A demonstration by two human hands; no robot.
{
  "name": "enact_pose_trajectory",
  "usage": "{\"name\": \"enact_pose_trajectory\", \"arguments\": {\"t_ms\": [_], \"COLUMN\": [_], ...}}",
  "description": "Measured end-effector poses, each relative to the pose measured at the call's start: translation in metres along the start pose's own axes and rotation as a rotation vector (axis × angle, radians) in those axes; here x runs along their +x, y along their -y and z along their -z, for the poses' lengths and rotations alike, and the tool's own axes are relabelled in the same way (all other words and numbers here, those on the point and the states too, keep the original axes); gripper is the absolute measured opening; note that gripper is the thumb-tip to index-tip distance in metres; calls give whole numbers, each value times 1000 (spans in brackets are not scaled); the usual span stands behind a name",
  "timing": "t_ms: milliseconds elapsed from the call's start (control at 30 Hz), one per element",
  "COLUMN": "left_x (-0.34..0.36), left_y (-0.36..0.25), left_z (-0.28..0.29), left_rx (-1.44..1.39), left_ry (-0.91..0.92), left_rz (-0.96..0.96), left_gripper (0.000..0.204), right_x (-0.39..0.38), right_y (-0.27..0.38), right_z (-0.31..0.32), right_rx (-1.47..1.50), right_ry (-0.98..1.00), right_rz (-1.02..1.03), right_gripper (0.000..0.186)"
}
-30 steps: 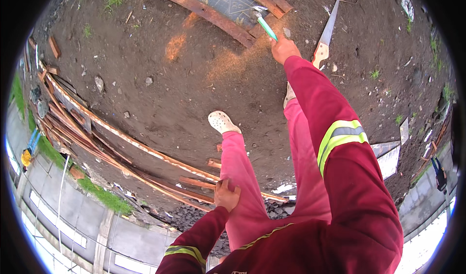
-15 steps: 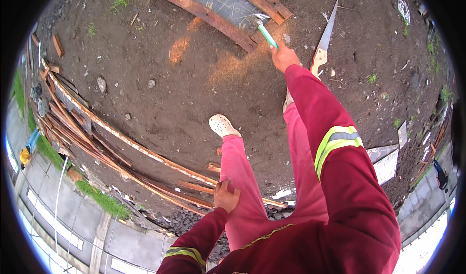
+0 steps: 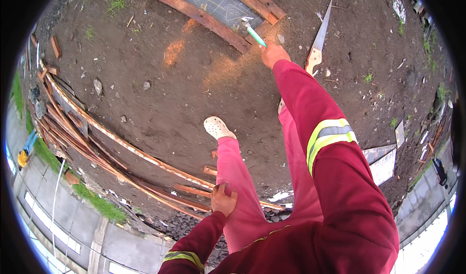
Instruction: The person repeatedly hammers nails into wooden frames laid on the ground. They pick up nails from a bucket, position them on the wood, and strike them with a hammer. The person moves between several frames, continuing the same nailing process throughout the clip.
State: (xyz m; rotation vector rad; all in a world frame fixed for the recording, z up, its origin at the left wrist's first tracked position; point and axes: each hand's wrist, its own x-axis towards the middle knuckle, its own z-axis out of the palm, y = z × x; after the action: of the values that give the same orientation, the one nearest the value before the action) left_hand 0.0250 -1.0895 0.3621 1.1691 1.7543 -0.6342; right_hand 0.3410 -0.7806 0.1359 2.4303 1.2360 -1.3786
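My right hand [image 3: 275, 56] is closed round the green handle of a hammer [image 3: 256, 36]. Its metal head is over the near end of a dark grey gridded sheet [image 3: 221, 6], which lies between two reddish-brown boards; whether the head touches the sheet I cannot tell. One board [image 3: 199, 17] runs along the sheet's left side, the other [image 3: 255, 3] along its right. Nothing is held in my left hand [image 3: 224, 200], which rests on my left leg with the thumb spread from the fingers. Just right of my right hand lies a handsaw [image 3: 320, 37] with a pale wooden handle.
Long timber strips [image 3: 121, 140] are piled on the left, reaching behind my left leg. Sawdust [image 3: 225, 70] covers soil near the boards. Flat pale sheets [image 3: 383, 167] lie to the right. Stones [image 3: 98, 86] and grass tufts dot the ground. Farther left is a grey concrete surface [image 3: 43, 184].
My right hand and the hammer have shifted slightly left and nearer the left board's end. The whole view has drifted a little. My left hand stays on the leg.
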Motion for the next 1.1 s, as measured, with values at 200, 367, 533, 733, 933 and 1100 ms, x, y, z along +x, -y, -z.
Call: {"name": "enact_pose_trajectory", "arguments": {"t_ms": [200,367,533,733,933,1100], "left_x": [0,2,-13,-117,-241,-271], "left_y": [-4,-7,30,93,127,149], "left_z": [0,6,54,195,219,204], "left_rx": [26,10,-424,-514,-451,-482], "left_ry": [4,22,-42,-132,-274,-440], "left_rz": [19,44,131,-40,-154,-216], "left_gripper": [51,59,73,53,40,32], "right_x": [-27,-89,-187,-302,-372,-394], "right_y": [-8,-59,-142,-190,-188,-146], "right_z": [6,18,74,175,215,210], "right_rx": [91,136,227,-13,-110,-52], "right_ry": [-102,-131,-5,186,165,111], "right_rz": [38,-25,-144,-209,-334,-354], "right_gripper": [40,39,42,30,27,32]}}
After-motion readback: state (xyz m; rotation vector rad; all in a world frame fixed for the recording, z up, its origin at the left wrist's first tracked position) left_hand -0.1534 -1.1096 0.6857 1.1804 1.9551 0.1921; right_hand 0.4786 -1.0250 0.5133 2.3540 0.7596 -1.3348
